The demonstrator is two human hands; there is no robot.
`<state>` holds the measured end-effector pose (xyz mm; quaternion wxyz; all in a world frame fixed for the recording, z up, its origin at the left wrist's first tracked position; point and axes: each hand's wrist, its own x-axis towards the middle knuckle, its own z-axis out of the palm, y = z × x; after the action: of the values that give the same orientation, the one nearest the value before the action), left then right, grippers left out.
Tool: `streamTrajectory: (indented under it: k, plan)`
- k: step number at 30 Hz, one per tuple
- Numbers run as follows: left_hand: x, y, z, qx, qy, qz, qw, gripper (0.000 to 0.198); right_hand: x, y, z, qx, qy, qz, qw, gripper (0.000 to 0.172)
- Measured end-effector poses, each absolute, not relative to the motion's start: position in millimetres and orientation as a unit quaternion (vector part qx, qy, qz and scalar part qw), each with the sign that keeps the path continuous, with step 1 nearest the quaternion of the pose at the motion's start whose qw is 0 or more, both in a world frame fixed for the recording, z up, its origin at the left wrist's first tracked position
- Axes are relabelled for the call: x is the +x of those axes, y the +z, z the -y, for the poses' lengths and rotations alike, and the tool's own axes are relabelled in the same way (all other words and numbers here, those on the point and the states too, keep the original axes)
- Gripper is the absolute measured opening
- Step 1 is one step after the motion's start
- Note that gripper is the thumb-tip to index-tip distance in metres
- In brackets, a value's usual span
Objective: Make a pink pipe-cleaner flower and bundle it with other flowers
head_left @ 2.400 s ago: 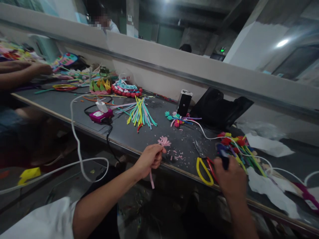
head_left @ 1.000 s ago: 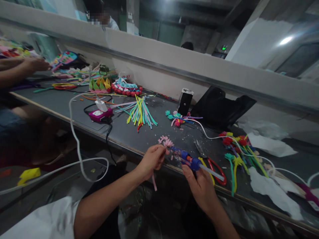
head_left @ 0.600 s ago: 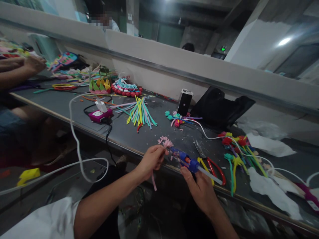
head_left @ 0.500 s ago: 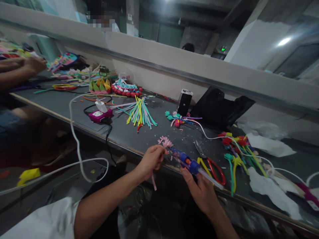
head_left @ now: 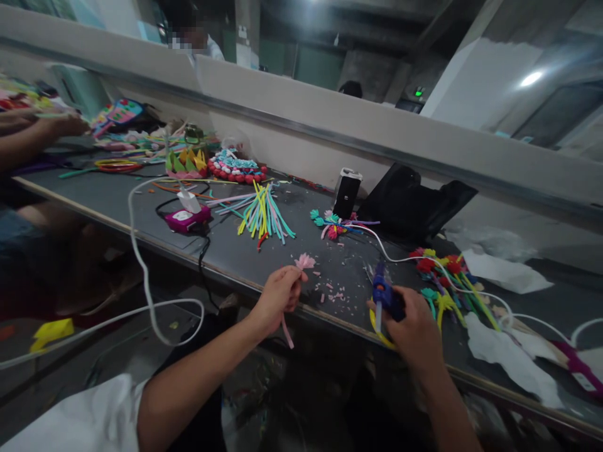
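Observation:
My left hand (head_left: 277, 294) is closed around the stem of a pink foam flower (head_left: 304, 260), held upright over the front edge of the dark workbench (head_left: 235, 248). The stem's end hangs below my fist. To the right, my right hand (head_left: 412, 323) grips a blue glue gun (head_left: 380, 292), nozzle pointing up and away from the flower. Yellow and red scissors (head_left: 379, 326) lie partly under that hand. Pink scraps (head_left: 330, 290) litter the bench between my hands.
A bundle of coloured foam strips (head_left: 264, 213), finished foam flowers (head_left: 447, 276), a black box (head_left: 345, 193), a black bag (head_left: 414, 201), a pink device (head_left: 187, 218) and white cables (head_left: 141, 270) lie about. Another person's arms (head_left: 32, 135) work at the far left.
My right hand has pulled the glue gun away from the flower, to the right, and turned its nozzle upward. My left hand has kept hold of the flower, shifting slightly.

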<state>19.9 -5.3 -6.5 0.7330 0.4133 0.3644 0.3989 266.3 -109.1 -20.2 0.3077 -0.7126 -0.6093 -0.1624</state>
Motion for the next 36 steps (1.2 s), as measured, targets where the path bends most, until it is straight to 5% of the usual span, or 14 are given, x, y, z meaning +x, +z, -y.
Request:
streamTrajectory:
  k: [5, 16, 21, 24, 29, 32, 36]
  plan:
    - [14.0, -3.9, 0.1, 0.399, 0.438, -0.349, 0.726, 0.019, 304.3, -40.6, 104.8, -0.795, -0.072, 0.563, 0.212, 0.045]
    - [-1.8, 0.3, -2.3, 0.394, 0.450, -0.346, 0.723, 0.017, 318.6, -39.9, 106.7, -0.828, 0.023, 0.539, 0.151, 0.047]
    - [-3.3, -0.9, 0.3, 0.400, 0.427, -0.355, 0.729, 0.016, 275.9, -8.4, 93.7, -0.781, -0.102, 0.548, 0.280, 0.045]
    - [-2.7, -2.0, 1.7, 0.405, 0.420, -0.357, 0.730, 0.018, 223.9, 0.8, 70.3, -0.703, -0.065, 0.607, 0.365, 0.034]
    - [-2.6, -3.6, 4.1, 0.412, 0.410, -0.357, 0.731, 0.018, 157.3, -14.4, 22.3, -0.659, -0.007, 0.672, 0.338, 0.044]
    - [-6.4, -2.1, 3.9, 0.411, 0.418, -0.356, 0.728, 0.018, 151.9, -24.6, 4.1, -0.658, 0.033, 0.680, 0.322, 0.023]
    - [-16.2, 0.3, -0.2, 0.399, 0.451, -0.348, 0.719, 0.019, 180.1, -26.0, 0.0, -0.701, 0.025, 0.624, 0.344, 0.026]
